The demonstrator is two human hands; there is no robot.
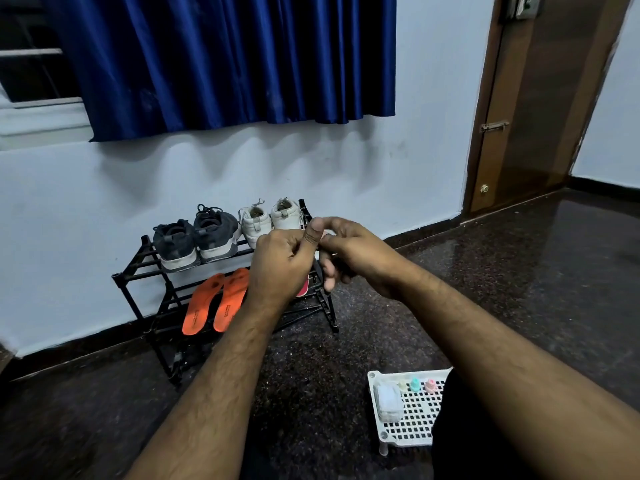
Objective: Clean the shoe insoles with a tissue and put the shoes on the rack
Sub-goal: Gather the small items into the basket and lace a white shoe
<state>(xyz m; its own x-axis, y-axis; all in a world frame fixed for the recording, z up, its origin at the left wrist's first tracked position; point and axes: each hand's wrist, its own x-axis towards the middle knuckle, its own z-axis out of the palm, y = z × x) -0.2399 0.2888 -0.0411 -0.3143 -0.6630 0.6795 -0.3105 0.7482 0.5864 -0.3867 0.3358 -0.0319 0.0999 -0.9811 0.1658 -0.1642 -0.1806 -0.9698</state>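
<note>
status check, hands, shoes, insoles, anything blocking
Left hand and right hand together mid-air, grip unclear. Dark shoes and white shoes on rack; orange insoles on lower shelf. Hands hide rack's right side.

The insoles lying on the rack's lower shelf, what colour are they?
Bright orange insoles, seen in the head view, the only one given.

- The shoe rack (152,268) stands against the wall (242,168), below the curtain (221,60).
- On its top shelf two pairs of shoes sit side by side: sneakers (194,239) left, second pair (272,216) right.
- Two insoles (216,301) lie on the shelf beneath.
- A perforated tray (412,419) stands on the floor (485,271), nearer and to the right.
- The door (540,98) is far right.
</note>
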